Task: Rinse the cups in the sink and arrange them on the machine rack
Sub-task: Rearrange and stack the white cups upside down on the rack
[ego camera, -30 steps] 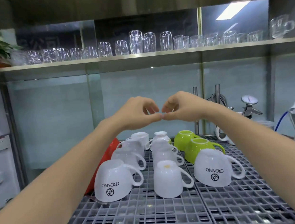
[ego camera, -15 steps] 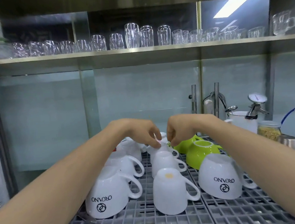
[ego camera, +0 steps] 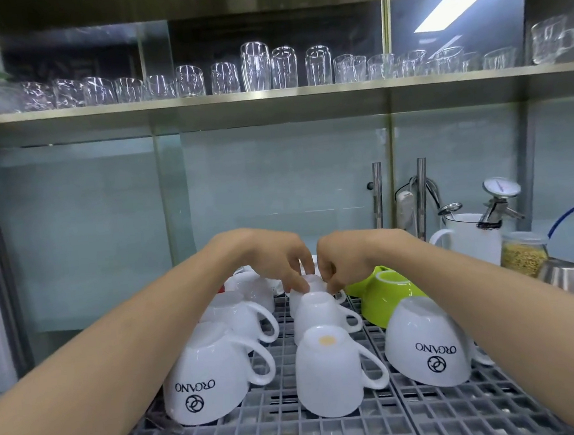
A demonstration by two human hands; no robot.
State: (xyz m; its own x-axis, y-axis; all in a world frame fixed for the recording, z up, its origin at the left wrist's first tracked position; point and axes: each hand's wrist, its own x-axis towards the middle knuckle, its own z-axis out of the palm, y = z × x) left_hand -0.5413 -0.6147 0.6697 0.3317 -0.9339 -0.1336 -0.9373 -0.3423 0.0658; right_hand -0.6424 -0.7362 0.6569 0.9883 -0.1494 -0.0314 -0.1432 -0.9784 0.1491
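While inverted, small cup between both hands' fingertips.

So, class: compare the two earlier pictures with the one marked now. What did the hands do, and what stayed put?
Both hands came down from mid-air, fingertips together, onto the rack. The left hand and right hand now touch a small white cup at the back of the middle row; whether they grip it is unclear. The other upturned white cups, the green cups and the grey rack stayed as they were.
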